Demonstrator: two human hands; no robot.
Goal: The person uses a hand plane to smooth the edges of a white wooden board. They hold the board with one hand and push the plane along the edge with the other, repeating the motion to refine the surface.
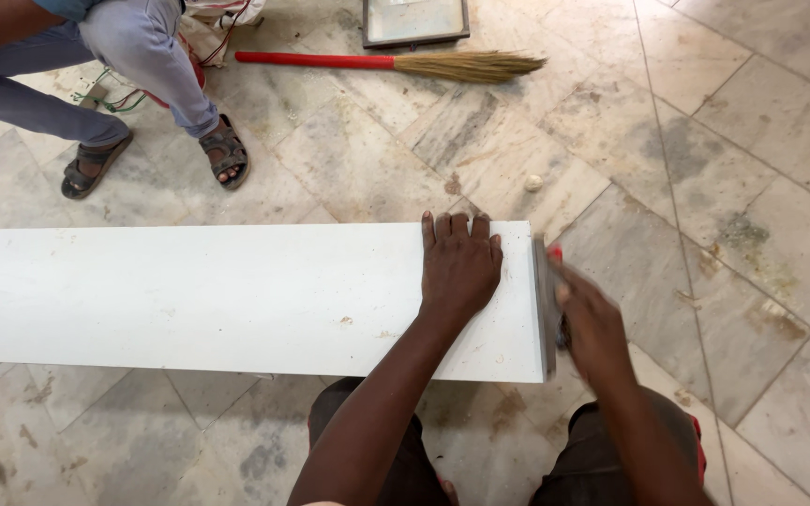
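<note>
One floor (pixel 752 122) of pale, stained marble tiles fills the whole view, with dust and scraps scattered over it. Across it lies a long white board (pixel 189 295), running from the left edge of the view to just right of the middle, its surface speckled with small chips. The tiles to the right of the board's end and beyond its far edge are open. Another person (pixel 124 56) in grey trousers and sandals crouches at the upper left, well apart from the board's far edge. A broom (pixel 396 64) with a red handle lies on the tiles at the top, just below a framed flat panel (pixel 414 21). The left hand (pixel 459 267) rests flat on the board near its right end, fingers spread and released. The right hand (pixel 592 323), blurred, is clenched around a flat grey tool (pixel 545 305) held against the board's right end.
</note>
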